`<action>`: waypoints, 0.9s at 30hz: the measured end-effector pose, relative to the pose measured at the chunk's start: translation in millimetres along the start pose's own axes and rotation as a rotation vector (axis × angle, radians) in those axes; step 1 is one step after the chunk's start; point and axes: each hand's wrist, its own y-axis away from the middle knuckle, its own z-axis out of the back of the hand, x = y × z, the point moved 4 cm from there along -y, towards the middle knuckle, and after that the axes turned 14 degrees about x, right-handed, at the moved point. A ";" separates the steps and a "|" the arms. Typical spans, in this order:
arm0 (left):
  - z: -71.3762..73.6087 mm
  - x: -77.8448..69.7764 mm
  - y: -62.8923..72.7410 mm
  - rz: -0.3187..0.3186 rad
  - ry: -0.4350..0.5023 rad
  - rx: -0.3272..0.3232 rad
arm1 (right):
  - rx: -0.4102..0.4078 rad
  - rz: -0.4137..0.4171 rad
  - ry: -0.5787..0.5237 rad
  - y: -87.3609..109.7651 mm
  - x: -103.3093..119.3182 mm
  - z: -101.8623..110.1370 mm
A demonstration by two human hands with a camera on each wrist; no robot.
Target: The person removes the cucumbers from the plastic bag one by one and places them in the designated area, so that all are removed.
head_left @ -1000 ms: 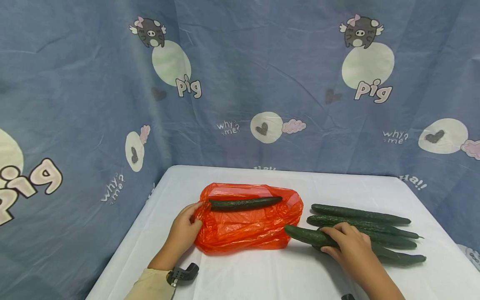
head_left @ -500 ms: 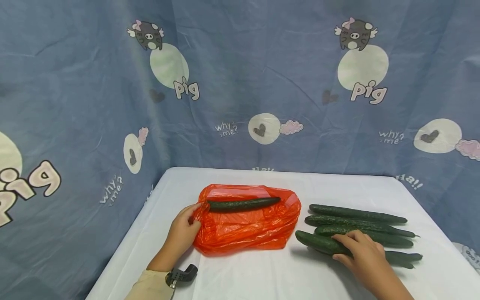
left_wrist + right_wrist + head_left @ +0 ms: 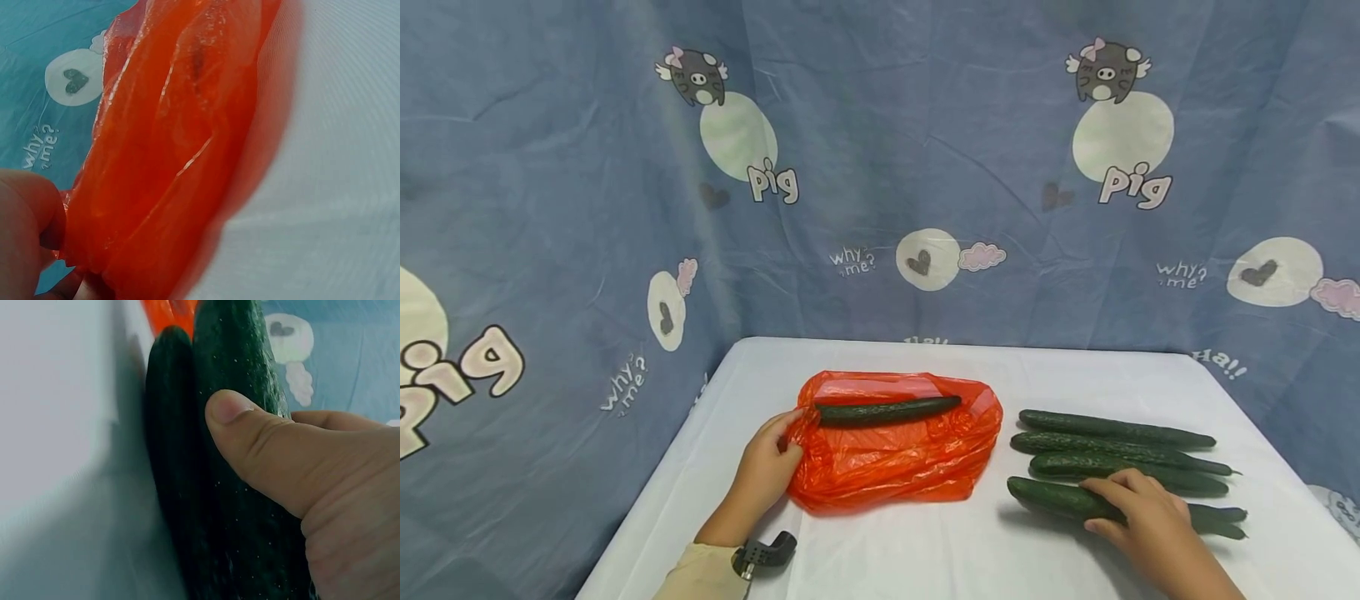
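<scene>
A red plastic bag [image 3: 895, 479] lies spread on the white table. One dark green cucumber [image 3: 887, 412] rests uncovered on its red plastic; whether the bag's opening surrounds it I cannot tell. My left hand [image 3: 766, 462] pinches the bag's left edge, and the left wrist view shows the thin plastic [image 3: 169, 156] stretching away from the fingers. To the right of the bag, my right hand [image 3: 1138, 518] grips another cucumber [image 3: 1056, 497] around its middle. In the right wrist view the thumb presses that cucumber's side [image 3: 234, 369], and a second cucumber [image 3: 172, 425] lies close beside it.
Beyond the right hand lie several cucumbers side by side, including the farthest one [image 3: 1116, 428], a slimmer one with a stem [image 3: 1120, 450] and a nearer one [image 3: 1187, 481]. The white table [image 3: 940, 550] meets a blue patterned cloth backdrop [image 3: 850, 167] behind.
My right hand has moved right and slightly nearer with the gripped cucumber, whose tip has drawn away from the bag. The left hand keeps its hold on the bag's edge.
</scene>
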 end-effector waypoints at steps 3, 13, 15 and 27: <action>-0.4 0.3 -0.2 0.002 -0.001 0.006 | 0.041 -0.016 -0.012 2.4 -7.7 -0.5; -0.3 0.4 0.0 -0.002 -0.001 0.004 | 0.084 -0.031 -0.003 11.6 -26.8 -4.1; -0.7 0.6 0.2 -0.001 -0.003 0.004 | 0.114 -0.043 -0.010 11.6 -28.9 -5.0; -0.3 -1.3 0.4 0.000 -0.024 -0.004 | 0.135 -0.049 -0.046 11.7 -35.6 -8.2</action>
